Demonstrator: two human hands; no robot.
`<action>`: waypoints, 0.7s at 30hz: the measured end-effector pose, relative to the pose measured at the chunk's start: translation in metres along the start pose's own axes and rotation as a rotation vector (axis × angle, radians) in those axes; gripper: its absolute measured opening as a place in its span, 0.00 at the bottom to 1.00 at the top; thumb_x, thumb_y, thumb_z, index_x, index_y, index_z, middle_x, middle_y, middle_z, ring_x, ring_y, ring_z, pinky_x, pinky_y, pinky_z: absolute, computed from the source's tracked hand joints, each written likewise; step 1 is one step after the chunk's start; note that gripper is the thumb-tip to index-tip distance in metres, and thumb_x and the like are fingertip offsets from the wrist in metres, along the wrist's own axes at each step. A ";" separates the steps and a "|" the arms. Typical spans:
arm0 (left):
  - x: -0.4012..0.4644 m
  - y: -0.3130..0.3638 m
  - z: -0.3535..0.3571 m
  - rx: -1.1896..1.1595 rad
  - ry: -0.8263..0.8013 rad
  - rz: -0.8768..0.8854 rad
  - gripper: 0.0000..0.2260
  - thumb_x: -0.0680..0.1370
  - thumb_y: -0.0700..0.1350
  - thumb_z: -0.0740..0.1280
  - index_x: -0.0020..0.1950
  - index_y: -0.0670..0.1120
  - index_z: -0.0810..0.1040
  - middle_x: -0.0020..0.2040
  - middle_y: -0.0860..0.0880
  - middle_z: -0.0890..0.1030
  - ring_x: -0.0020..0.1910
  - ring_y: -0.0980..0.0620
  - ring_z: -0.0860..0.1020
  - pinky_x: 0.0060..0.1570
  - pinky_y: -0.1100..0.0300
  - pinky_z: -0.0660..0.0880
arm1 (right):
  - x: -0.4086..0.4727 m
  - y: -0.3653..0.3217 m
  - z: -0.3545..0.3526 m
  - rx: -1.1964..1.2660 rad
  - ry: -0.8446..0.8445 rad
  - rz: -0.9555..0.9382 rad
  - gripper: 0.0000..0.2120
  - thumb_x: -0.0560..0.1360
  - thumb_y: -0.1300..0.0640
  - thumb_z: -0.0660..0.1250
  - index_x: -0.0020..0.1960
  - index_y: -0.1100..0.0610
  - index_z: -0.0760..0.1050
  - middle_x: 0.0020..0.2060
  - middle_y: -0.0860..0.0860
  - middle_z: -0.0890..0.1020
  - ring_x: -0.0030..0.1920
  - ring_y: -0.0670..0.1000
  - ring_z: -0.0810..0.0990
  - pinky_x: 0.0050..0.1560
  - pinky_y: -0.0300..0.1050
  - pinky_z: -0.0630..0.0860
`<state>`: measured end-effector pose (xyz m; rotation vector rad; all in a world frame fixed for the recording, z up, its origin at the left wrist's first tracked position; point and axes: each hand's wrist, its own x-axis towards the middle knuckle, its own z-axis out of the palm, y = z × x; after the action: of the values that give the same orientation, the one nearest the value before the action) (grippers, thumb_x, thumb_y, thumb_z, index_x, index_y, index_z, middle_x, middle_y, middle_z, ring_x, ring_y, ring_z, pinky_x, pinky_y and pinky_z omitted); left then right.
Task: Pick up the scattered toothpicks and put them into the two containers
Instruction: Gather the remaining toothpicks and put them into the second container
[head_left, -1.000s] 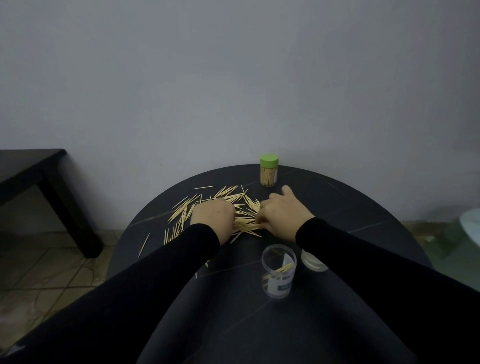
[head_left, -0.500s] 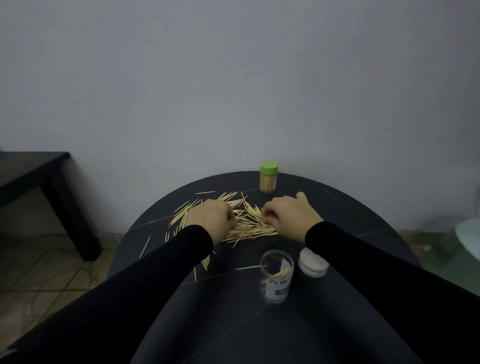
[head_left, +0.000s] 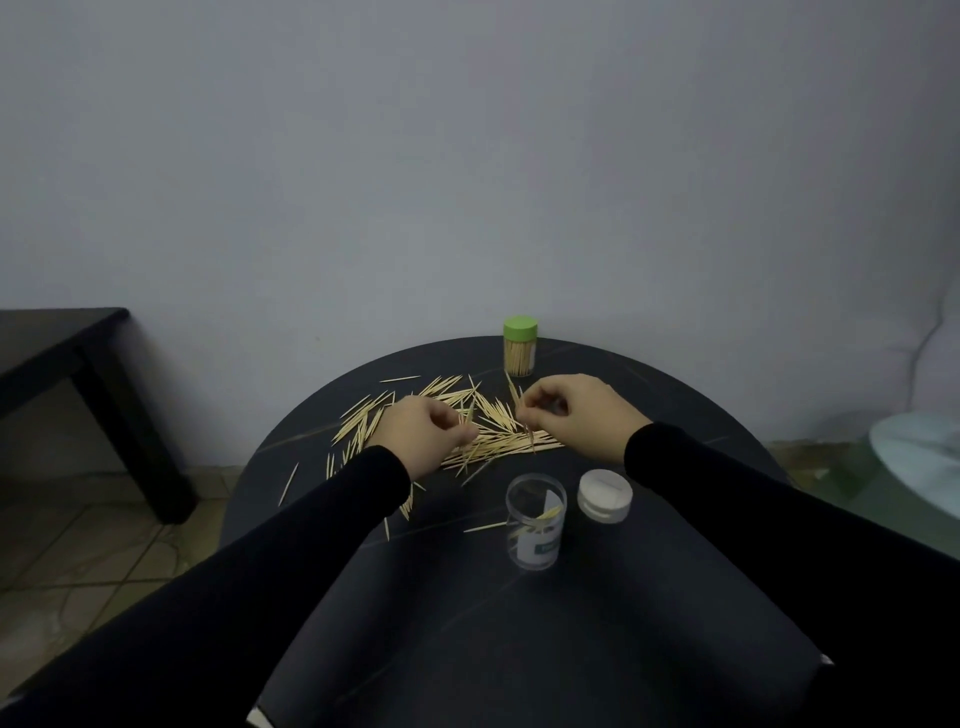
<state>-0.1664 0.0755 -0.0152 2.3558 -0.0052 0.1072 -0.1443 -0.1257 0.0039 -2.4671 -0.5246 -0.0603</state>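
Observation:
A pile of pale wooden toothpicks (head_left: 496, 441) lies scattered across the far half of the round black table (head_left: 519, 623). My left hand (head_left: 423, 434) rests on the left part of the pile, fingers pinched on a few toothpicks. Just above the pile, my right hand (head_left: 574, 413) pinches several toothpicks that hang down from its fingertips. An open clear container (head_left: 536, 519) with a few toothpicks inside stands near me. At the table's far edge stands a second container (head_left: 520, 345) with a green lid, full of toothpicks.
A white lid (head_left: 605, 495) lies right of the clear container. Stray toothpicks (head_left: 483, 527) lie left of that container and toward the left table edge. A dark bench (head_left: 67, 364) stands at the left over a tiled floor. A glass surface (head_left: 914, 467) sits at the right.
Both hands have risen slightly off the pile and pinched toothpicks; the right hand now holds some lifted clear of the table. The view has shifted a little.

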 end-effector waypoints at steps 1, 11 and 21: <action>-0.002 0.001 0.000 -0.042 0.017 0.007 0.09 0.74 0.52 0.71 0.41 0.47 0.82 0.37 0.52 0.80 0.39 0.55 0.76 0.36 0.63 0.69 | -0.001 -0.001 -0.001 0.019 0.004 -0.008 0.08 0.76 0.46 0.66 0.52 0.48 0.79 0.44 0.41 0.80 0.45 0.42 0.75 0.63 0.57 0.70; -0.033 0.031 -0.007 -0.403 -0.001 0.281 0.05 0.74 0.49 0.71 0.44 0.49 0.83 0.38 0.51 0.83 0.41 0.56 0.80 0.47 0.58 0.77 | -0.033 -0.021 -0.017 0.220 0.071 -0.169 0.07 0.74 0.47 0.69 0.47 0.50 0.80 0.40 0.48 0.83 0.44 0.54 0.81 0.48 0.51 0.79; -0.045 0.019 -0.001 -0.390 -0.315 0.282 0.05 0.70 0.50 0.73 0.43 0.51 0.84 0.39 0.50 0.82 0.36 0.53 0.73 0.40 0.59 0.70 | -0.048 -0.006 -0.024 0.155 -0.201 -0.114 0.03 0.72 0.52 0.73 0.45 0.48 0.82 0.42 0.44 0.83 0.44 0.47 0.80 0.50 0.47 0.77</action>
<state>-0.2123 0.0614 -0.0043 1.9469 -0.4706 -0.1201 -0.1889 -0.1521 0.0191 -2.3033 -0.7279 0.1782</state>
